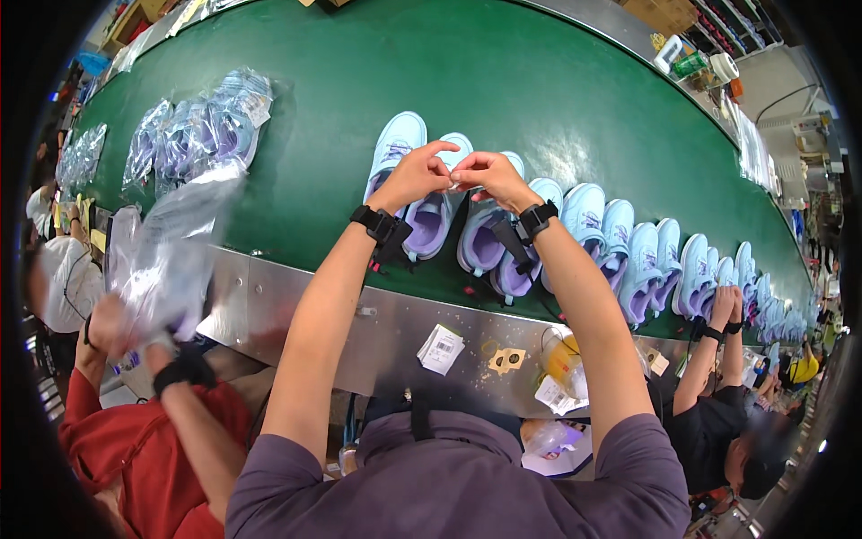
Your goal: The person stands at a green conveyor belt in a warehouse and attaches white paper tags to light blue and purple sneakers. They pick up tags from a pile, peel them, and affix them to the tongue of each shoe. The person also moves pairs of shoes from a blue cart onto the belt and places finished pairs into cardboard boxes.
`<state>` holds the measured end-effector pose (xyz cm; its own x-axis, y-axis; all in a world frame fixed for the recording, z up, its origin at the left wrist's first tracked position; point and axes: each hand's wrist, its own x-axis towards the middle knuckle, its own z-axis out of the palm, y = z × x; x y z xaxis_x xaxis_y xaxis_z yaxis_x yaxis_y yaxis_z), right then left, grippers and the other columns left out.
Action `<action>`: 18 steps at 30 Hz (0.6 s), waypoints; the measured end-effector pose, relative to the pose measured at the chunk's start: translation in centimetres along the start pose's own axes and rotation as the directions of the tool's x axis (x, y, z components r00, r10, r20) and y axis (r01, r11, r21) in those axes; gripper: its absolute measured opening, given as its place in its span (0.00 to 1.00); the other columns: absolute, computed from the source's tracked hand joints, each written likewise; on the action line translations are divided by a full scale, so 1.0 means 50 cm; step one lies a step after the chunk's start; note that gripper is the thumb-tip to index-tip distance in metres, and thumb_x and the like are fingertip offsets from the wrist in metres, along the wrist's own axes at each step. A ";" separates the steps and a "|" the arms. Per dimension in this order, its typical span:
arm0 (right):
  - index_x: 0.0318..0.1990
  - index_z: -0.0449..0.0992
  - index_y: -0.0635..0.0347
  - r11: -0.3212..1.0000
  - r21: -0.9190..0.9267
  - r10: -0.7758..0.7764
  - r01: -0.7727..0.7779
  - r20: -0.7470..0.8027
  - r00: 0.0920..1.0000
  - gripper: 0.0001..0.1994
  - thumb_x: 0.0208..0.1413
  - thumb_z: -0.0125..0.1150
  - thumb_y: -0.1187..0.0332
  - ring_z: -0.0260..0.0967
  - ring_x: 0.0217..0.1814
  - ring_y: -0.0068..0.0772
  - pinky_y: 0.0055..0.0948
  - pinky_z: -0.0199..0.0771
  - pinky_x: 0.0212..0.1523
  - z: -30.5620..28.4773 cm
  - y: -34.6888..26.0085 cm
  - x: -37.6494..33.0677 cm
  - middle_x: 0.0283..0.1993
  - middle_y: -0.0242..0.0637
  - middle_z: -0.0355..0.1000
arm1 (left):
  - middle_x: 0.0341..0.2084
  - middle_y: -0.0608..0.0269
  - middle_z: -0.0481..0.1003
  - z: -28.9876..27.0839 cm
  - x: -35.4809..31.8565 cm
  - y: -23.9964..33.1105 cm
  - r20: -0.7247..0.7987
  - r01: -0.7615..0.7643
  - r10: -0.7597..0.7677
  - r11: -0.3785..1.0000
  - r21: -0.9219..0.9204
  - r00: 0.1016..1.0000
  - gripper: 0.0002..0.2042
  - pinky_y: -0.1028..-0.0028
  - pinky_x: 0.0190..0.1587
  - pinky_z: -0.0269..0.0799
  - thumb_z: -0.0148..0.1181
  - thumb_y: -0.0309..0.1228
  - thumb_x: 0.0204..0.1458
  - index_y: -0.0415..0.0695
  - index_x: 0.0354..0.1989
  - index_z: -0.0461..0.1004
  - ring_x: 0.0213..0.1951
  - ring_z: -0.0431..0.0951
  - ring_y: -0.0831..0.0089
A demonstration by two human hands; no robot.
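Observation:
My left hand (pixel 409 182) and my right hand (pixel 496 177) meet above a row of light blue shoes, fingertips pinched together. Something tiny and pale seems to be between them, too small to name. Just left of my left hand is a light blue shoe (pixel 400 139) with purple laces. Under the hands, partly covered, are another shoe (pixel 428 230) with its purple lining showing and a third shoe (pixel 482 241) to its right. Black straps with small boxes circle both my wrists.
The shoes line the near edge of the green work surface (pixel 332 81), continuing right as further shoes (pixel 584 216). Bagged shoes (pixel 238 121) sit at left. A red-sleeved person handles a clear bag (pixel 175 251); another person's hands (pixel 725 305) work at right. White tags (pixel 440 349) lie on the metal edge.

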<state>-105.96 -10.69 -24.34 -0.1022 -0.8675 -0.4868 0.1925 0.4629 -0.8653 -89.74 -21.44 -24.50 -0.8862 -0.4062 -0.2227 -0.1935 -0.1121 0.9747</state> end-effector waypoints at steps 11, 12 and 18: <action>0.31 0.75 0.62 0.991 -0.089 -0.111 0.103 -0.088 0.990 0.07 0.49 0.63 0.68 0.72 0.26 0.21 0.20 0.72 0.23 0.023 0.003 -0.018 0.29 0.34 0.75 | 0.26 0.62 0.76 0.018 -0.009 -0.024 -0.168 0.027 -0.048 0.992 -0.121 0.985 0.22 0.79 0.32 0.71 0.58 0.21 0.48 0.34 0.52 0.63 0.29 0.75 0.78; 0.32 0.74 0.63 0.973 -0.130 -0.213 0.189 -0.205 0.955 0.08 0.49 0.63 0.68 0.71 0.26 0.21 0.20 0.72 0.23 0.030 0.011 -0.030 0.30 0.35 0.75 | 0.30 0.60 0.75 0.033 -0.015 -0.017 -0.264 -0.011 -0.003 0.999 -0.049 0.964 0.22 0.79 0.33 0.71 0.59 0.21 0.48 0.35 0.52 0.63 0.30 0.75 0.77; 0.38 0.71 0.64 0.948 -0.162 -0.314 0.273 -0.610 0.728 0.08 0.55 0.55 0.68 0.66 0.31 0.20 0.22 0.66 0.31 0.150 0.110 -0.302 0.29 0.35 0.72 | 0.14 0.67 0.67 0.196 -0.213 -0.043 -0.643 0.020 0.189 0.953 0.303 0.742 0.08 0.77 0.25 0.62 0.59 0.27 0.50 0.38 0.22 0.70 0.21 0.67 0.79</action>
<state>-96.02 3.59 -20.86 -0.7297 -0.6657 -0.1561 -0.0032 0.2315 -0.9728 -84.03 -7.99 -24.04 -0.4232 -0.9060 0.0058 -0.3301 0.1602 0.9302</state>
